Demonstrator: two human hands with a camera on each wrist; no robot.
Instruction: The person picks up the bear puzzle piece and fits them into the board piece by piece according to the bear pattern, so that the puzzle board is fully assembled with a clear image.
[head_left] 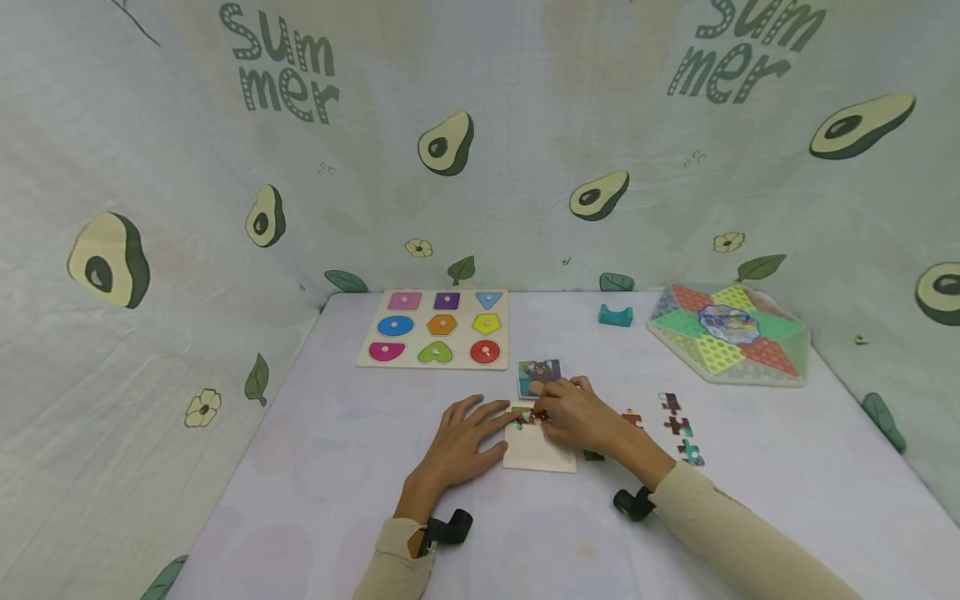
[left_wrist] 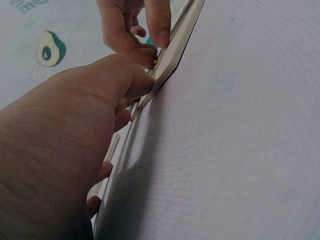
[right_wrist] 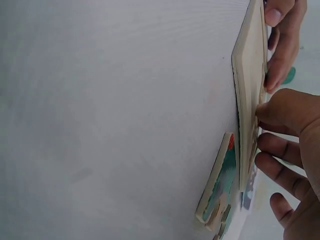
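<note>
A small pale wooden puzzle board [head_left: 540,454] lies on the table, with a few colourful jigsaw pieces [head_left: 519,411] along its far edge. My left hand [head_left: 459,442] is spread at the board's left side, its thumb by the edge and its index fingertip on the pieces. From the right, my right hand [head_left: 581,417] reaches over the far part of the board, pinching a jigsaw piece [head_left: 542,415] that its fingers mostly cover. In the right wrist view, the right thumb and fingertips are right at the board's surface [right_wrist: 250,65].
Behind the board lies a bear picture [head_left: 529,377]. Loose jigsaw pieces [head_left: 678,426] are to the right, one [head_left: 593,456] beside the board. Farther back are a shape puzzle [head_left: 416,337], a teal block [head_left: 616,316] and a patterned hexagonal box [head_left: 727,333].
</note>
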